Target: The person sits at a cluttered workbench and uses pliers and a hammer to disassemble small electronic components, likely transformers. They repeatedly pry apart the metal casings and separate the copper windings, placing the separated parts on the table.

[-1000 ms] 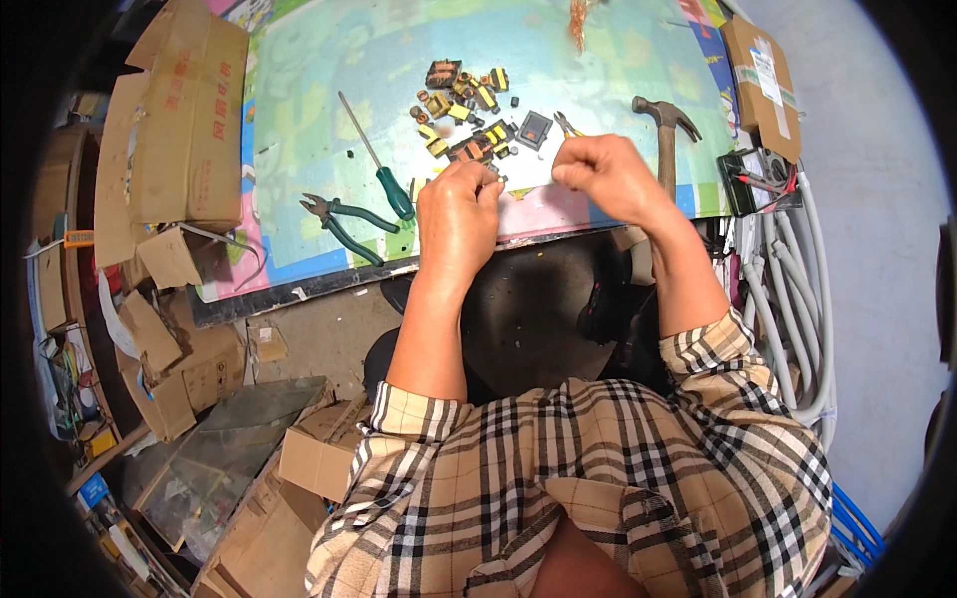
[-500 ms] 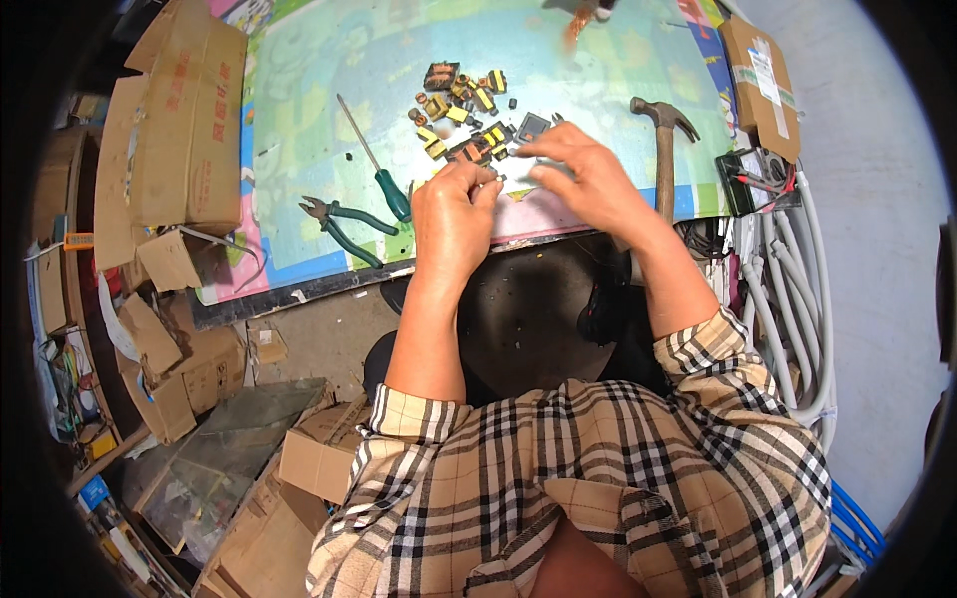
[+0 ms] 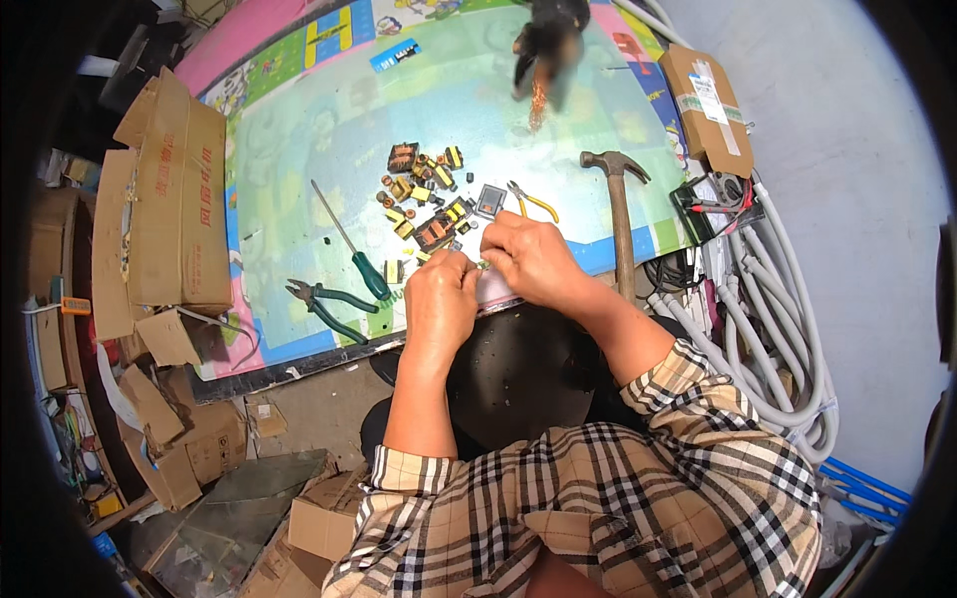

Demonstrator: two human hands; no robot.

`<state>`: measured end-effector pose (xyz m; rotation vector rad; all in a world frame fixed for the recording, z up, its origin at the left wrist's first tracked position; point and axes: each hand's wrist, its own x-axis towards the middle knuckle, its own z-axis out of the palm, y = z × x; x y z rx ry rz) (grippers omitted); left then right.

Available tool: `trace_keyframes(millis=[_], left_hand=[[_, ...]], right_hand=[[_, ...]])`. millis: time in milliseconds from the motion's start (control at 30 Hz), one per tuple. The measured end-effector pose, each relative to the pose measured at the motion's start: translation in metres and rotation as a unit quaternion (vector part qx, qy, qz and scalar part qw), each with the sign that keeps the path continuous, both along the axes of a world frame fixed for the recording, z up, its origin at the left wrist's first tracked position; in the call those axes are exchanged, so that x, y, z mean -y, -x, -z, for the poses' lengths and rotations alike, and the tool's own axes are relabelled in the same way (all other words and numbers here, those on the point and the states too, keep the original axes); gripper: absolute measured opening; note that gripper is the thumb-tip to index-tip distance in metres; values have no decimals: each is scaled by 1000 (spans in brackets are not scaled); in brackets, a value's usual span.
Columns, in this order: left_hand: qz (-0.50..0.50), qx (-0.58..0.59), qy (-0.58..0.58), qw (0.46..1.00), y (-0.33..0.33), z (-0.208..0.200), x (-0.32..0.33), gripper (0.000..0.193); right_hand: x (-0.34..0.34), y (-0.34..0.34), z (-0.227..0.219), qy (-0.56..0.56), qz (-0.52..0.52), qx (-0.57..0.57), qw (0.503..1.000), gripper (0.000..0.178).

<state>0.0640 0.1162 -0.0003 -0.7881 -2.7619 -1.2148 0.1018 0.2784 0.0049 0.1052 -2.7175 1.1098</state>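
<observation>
My left hand (image 3: 440,307) and my right hand (image 3: 535,261) meet near the table's front edge. Their fingertips pinch together around a tiny piece, mostly hidden, too small to name. Just beyond them lies a pile of small transformers and copper coils (image 3: 436,231), many wrapped in yellow tape. One yellow-taped transformer (image 3: 394,271) sits beside my left hand. Past my right knuckles are a grey square part (image 3: 489,201) and a pair of yellow-handled cutters (image 3: 539,206). To the left rest a green-handled screwdriver (image 3: 369,274) and dark green pliers (image 3: 334,311).
A claw hammer (image 3: 620,214) lies at the right. At the far edge is a blurred black object (image 3: 554,40) with copper-coloured strands. Cardboard boxes stand left (image 3: 179,199) and far right (image 3: 707,110). Grey hoses (image 3: 788,309) bundle beside the table (image 3: 289,239).
My right hand has come in beside the left, its spread fingers now closed. The view has shifted, showing more of the table's far side and the black object there.
</observation>
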Motion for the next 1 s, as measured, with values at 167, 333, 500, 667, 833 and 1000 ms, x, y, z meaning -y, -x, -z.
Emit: trace_keyframes(millis=[167, 333, 500, 667, 833, 1000], left_hand=[[-61, 45, -101, 992, 6, 1, 3, 6], [16, 60, -31, 998, 2, -3, 3, 7], [-102, 73, -152, 980, 9, 2, 8, 4], [8, 58, -57, 997, 8, 3, 11, 5], [-115, 140, -213, 960, 17, 4, 15, 4], [-41, 27, -54, 997, 13, 1, 16, 7]], right_hand=[[-8, 2, 3, -9, -90, 46, 995, 8], [-18, 6, -5, 157, 27, 34, 987, 9], [-15, 5, 8, 52, -110, 127, 984, 8], [-27, 15, 3, 287, 42, 88, 953, 12], [-20, 6, 8, 44, -77, 148, 985, 9], [-28, 9, -8, 397, -54, 65, 914, 10]])
